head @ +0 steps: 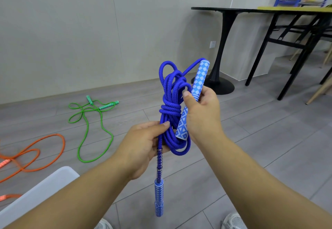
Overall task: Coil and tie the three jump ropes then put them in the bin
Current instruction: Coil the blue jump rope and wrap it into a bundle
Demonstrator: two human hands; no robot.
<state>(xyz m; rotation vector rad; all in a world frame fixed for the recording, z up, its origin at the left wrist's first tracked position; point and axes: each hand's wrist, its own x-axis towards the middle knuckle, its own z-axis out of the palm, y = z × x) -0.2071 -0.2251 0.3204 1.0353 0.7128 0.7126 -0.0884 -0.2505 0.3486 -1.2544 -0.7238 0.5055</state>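
A blue jump rope [170,94] is coiled into a bundle with a few turns wound round its middle. My left hand [143,142] grips the lower part of the bundle, thumb on top. One blue patterned handle [159,198] hangs down below that hand. My right hand [203,115] holds the other patterned handle [199,79] upright beside the coil. A green jump rope [86,119] lies loose on the floor at the left. An orange jump rope [32,155] lies loose at the far left. A white bin's rim [41,192] shows at the bottom left.
A black round pedestal table [221,49] stands at the right near the wall, with a black-framed table [296,31] beyond it. Wooden chair legs [319,88] show at the far right. My shoes [233,221] are at the bottom edge on the grey plank floor.
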